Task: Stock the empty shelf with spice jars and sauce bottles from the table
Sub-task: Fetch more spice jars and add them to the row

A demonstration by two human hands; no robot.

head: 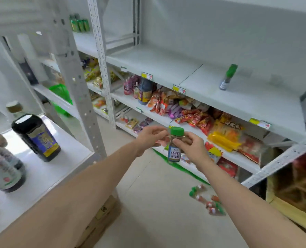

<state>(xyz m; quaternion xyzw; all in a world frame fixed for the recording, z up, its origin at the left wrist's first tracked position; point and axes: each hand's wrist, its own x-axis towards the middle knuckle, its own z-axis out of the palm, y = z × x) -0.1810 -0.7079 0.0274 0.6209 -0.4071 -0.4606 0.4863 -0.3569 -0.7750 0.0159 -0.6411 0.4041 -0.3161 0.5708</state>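
Observation:
My right hand grips a small spice jar with a green cap and a blue label, held upright in mid-air in front of the shelving. My left hand is beside the jar on its left, fingers curled, fingertips at or near the glass. A second green-capped spice jar stands alone on the wide grey shelf at upper right. At left, a white table surface carries a large dark sauce bottle and other bottles.
Snack packets and a dark bottle fill the shelf below. Several small green-capped jars lie on the floor. A grey upright post stands between table and shelving. A cardboard box sits under the table. A green basket is behind.

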